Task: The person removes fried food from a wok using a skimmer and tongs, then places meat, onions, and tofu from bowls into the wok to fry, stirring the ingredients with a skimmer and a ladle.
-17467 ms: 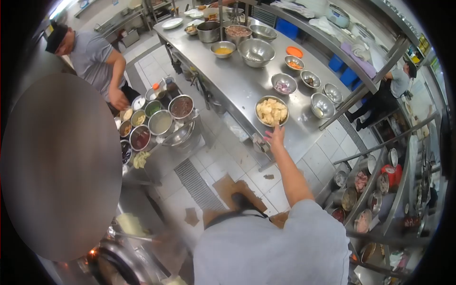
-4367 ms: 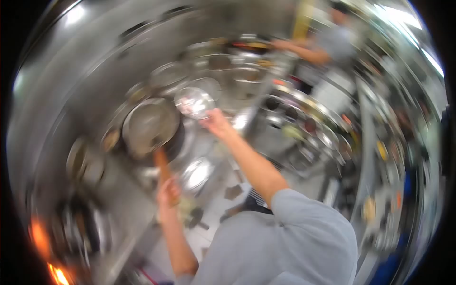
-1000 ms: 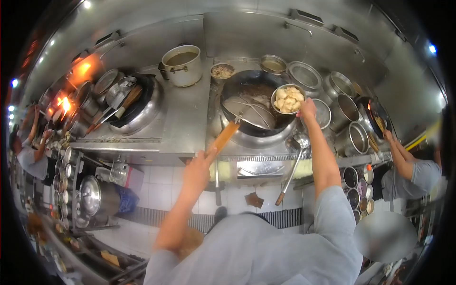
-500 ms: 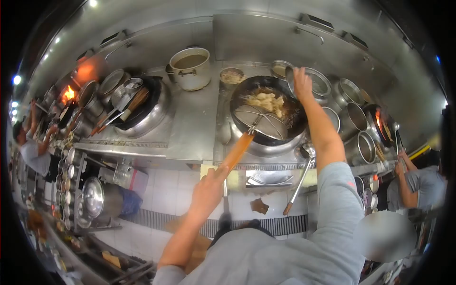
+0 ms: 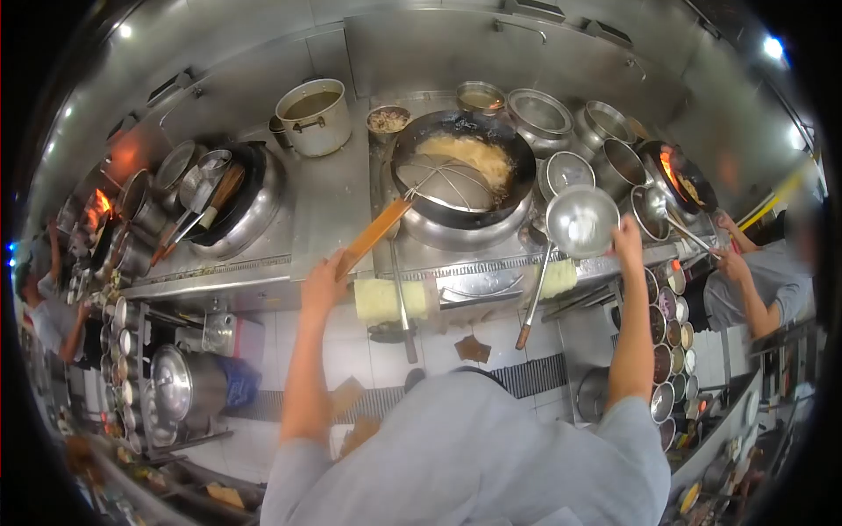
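Head view. Left hand [image 5: 324,279] gripped the strainer [image 5: 456,184] by its wooden handle [image 5: 373,235], mesh in the wok [image 5: 521,167] beside frothing food [image 5: 469,152]. Right hand [image 5: 628,242] held the bowl [image 5: 582,221] by its edge, right of the wok. Judged risks: boiling over (excess heat); strainer sliding, had the left grip loosened. Counted: one wok, one strainer, one held bowl, two towels [image 5: 390,300].

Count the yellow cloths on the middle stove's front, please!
2: a yellow cloth near the left hand, another below the bowl in the right hand. Others may be hidden.
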Tool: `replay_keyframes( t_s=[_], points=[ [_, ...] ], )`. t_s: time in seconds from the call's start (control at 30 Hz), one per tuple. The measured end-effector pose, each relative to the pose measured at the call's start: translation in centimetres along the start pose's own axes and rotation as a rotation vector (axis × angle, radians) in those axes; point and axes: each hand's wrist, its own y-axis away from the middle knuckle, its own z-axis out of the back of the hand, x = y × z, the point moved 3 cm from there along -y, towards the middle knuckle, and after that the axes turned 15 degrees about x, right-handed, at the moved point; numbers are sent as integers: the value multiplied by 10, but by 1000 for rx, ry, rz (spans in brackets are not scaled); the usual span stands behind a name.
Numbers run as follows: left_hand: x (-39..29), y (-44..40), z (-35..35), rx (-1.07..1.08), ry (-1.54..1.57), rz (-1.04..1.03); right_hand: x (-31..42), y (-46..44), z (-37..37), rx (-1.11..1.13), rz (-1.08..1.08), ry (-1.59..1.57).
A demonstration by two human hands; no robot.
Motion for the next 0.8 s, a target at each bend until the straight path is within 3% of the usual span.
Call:
replay_keyframes(
  t_s=[0.2, 0.3, 0.43, 0.5, 0.63, 0.7, 0.8],
  points=[
    [-14, 7, 4, -27, 211, 23, -154, 171, -12, -206, -306, -548],
    [-7, -7, -2, -72, 184, -19, -178, 217, -20, -360, -393, -721],
    [8, -25, 14, -71, 169, 36, -191, 230, -12, -368, -425, -732],
    [17, -30, 29, -228, 38, -32, -179, 233, -9, -379, -416, -732],
    [50, -38, 27, -214, 141, -102, -154, 232, -11, -362, -397, -737],
    [55, -31, 14, -89, 134, -122, -148, 236, -17, -372, -395, -739],
    [52, -19, 6, -117, 225, -133, -152, 251, -21, -371, -382, -765]
  ],
)
